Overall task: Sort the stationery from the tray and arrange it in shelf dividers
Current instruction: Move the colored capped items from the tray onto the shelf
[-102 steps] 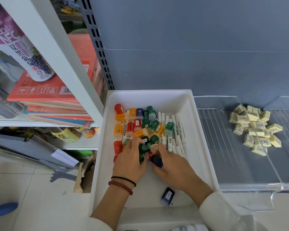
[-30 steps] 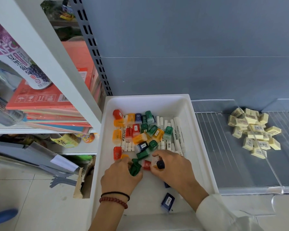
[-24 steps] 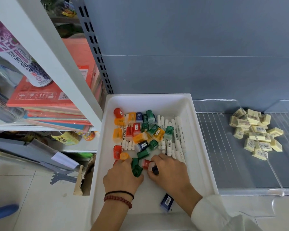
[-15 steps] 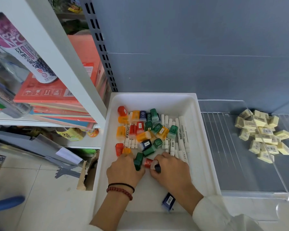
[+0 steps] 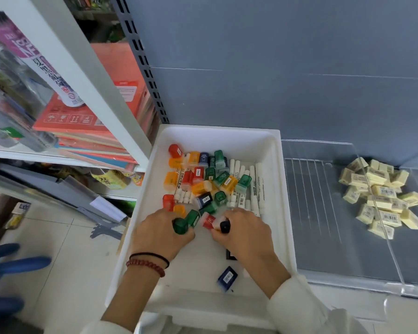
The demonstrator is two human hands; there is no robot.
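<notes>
We are clutching green plastic stamps [image 5: 184,223] in our left hand [image 5: 158,235] and pinching a dark blue stamp [image 5: 225,227] in our right hand [image 5: 243,233], inside the white plastic tray [image 5: 286,201]; the clear shelf dividers [image 5: 396,266] are lying rightward, nearer our right hand.

The white tray [image 5: 286,189] held a jumble of small translucent plastic blocks [image 5: 204,179] in red, orange, green and dark blue. Many carried barcode labels, and they were heaped in the tray's far-left part. White markers [image 5: 253,189] lay side by side, lengthwise, under that heap and to its right. One dark blue block [image 5: 227,278] lay alone near the tray's near wall. At the tray's middle a green block [image 5: 180,226] was held in the left grip [image 5: 159,235]. A black-capped piece [image 5: 224,226] sat in the right grip [image 5: 241,235], with a red block [image 5: 209,220] just beside it. Right of the tray, well apart, pale yellow erasers [image 5: 381,198] lay piled loosely by an upright clear shelf divider [image 5: 396,261].
</notes>
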